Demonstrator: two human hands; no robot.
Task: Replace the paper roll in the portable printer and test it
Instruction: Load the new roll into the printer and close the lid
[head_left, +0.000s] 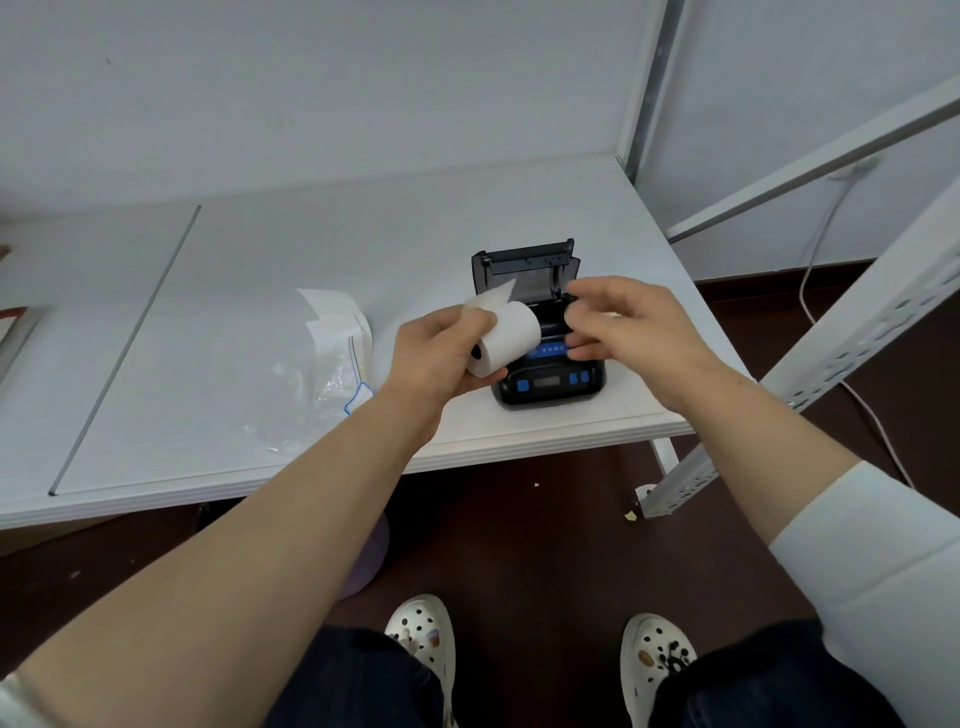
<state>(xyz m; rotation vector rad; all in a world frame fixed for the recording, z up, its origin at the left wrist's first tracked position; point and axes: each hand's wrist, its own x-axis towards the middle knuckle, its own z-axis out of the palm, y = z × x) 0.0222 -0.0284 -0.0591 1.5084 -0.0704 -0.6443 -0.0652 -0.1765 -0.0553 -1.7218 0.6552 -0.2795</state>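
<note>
Paper is the weak point at this moment: the white cylindrical thermal paper roll (503, 339) sits in the left hand (441, 353), pinched between thumb on top and fingers underneath, and its loose leading flap (493, 297) sticks up above the thumb. The roll hovers just in front of and above the small black portable printer with blue buttons (550, 364), whose lid (530, 257) stands open behind the grip. The right hand (628, 325) is curled over the open paper bay, fingertips down at its right side; whether it grips anything there I cannot tell, since the fingers hide the contact.

Likely troubles, as I judge them: the roll could go in facing the wrong way, so the flap feeds from the wrong side and the test prints blank. A slack pinch could let it unspool or drop past the near edge of the white table (519, 447), since the printer stands close to that edge. The flap could fold under the lid on closing and jam. Left of the grip lies a crumpled clear plastic wrapper (322, 379), clear of the work.
</note>
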